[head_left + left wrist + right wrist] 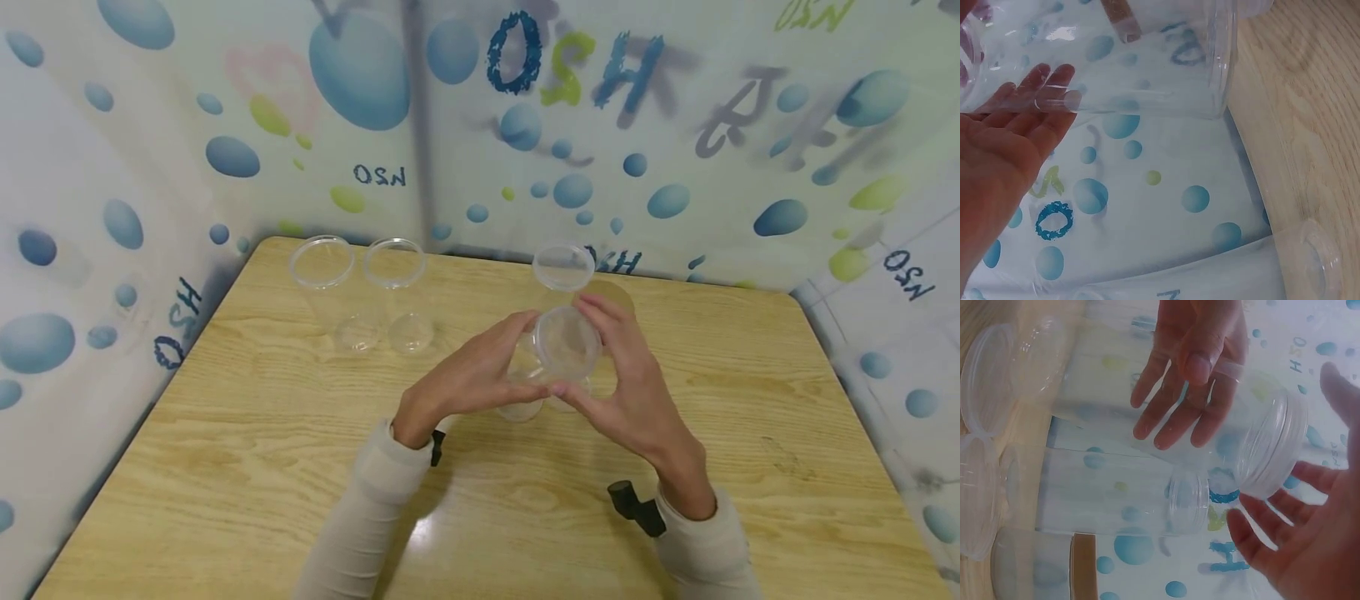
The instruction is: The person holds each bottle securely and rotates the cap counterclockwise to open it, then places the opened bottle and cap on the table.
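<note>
Both hands hold a tall clear plastic jar (1210,419) above the table, tilted, with a translucent lid (572,343) over its mouth. My left hand (483,367) holds the jar's body, its thumb on one side and its fingers on the other. Around the lid's rim, the thumb and spread fingers of my right hand (633,392) close in from opposite sides. The left wrist view shows the left fingers (1054,94) lying along the clear wall. Below the held jar, two clear round lids (988,381) lie on the table.
Two tall clear jars (322,262) stand at the back left. Another clear jar (562,267) stands behind the hands, with a shorter container with a brown top (1084,569) beside it. A patterned sheet (480,150) hangs behind the wooden table (247,467).
</note>
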`<state>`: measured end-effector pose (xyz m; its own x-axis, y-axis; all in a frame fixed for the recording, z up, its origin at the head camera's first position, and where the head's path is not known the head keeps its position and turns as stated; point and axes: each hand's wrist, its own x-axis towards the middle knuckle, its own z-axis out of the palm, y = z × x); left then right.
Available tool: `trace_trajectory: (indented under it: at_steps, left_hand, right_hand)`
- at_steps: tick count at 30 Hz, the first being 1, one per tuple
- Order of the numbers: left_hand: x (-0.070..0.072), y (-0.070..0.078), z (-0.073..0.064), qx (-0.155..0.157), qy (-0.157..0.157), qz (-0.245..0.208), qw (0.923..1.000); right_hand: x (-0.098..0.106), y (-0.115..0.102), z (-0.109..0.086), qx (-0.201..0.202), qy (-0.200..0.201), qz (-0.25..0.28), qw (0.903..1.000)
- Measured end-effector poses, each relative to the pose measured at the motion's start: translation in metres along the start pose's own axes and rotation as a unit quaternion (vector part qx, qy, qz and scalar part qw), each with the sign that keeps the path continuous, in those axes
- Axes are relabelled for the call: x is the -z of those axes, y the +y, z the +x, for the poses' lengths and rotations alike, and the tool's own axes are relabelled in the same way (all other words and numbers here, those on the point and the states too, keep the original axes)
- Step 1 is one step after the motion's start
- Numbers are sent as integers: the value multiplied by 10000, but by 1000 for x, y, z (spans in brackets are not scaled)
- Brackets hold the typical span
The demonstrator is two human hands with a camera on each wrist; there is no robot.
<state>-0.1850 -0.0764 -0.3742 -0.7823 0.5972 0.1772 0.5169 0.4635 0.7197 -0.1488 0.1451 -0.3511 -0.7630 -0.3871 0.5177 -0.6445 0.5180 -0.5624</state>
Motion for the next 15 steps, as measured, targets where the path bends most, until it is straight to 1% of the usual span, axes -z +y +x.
trace_trajectory:
  at_steps: [3,7,11,15]
  left_hand:
    - [-1,1,1,111,37,-7,9999]
    - [-2,1,1,158,80,-18,9998]
    - [-2,1,1,162,59,-15,9998]
    - [-2,0,0,124,-35,26,9999]
  right_hand:
    - [-2,0,1,-127,296,-461,9984]
    - [-5,-1,2,-389,375,-880,9947]
    - [-7,-2,1,-515,374,-906,9939]
    - [-8,-3,0,-499,375,-789,9949]
